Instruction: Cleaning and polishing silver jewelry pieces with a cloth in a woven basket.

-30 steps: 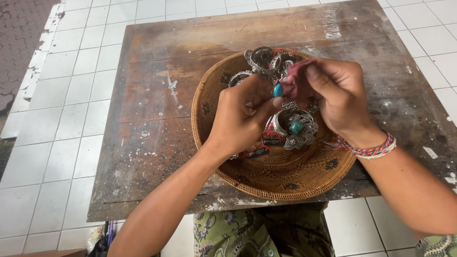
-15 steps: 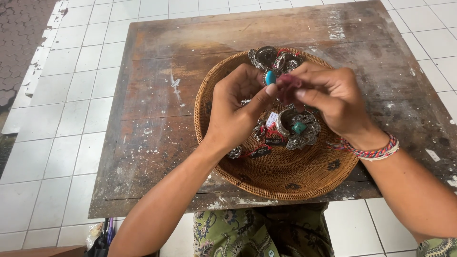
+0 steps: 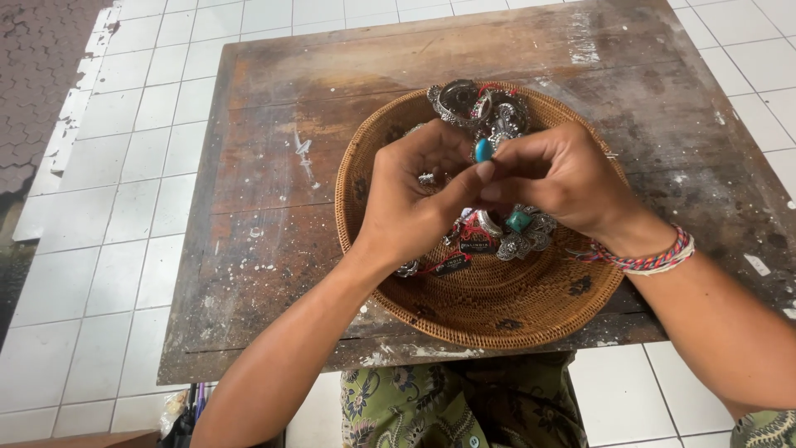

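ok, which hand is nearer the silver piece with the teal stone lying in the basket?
Right. The right hand sits directly above the teal-stone piece, almost touching it. The left hand is off to its left, over the basket, pinching a blue-stone piece with the right.

Two bare forearms reaching in from below and converging, left hand [image 3: 414,199] curled with thumb and forefinger pinched, right hand [image 3: 564,178] bent inward at the wrist, fingertips of both meeting in a joint pinch, woven braided band on the right wrist
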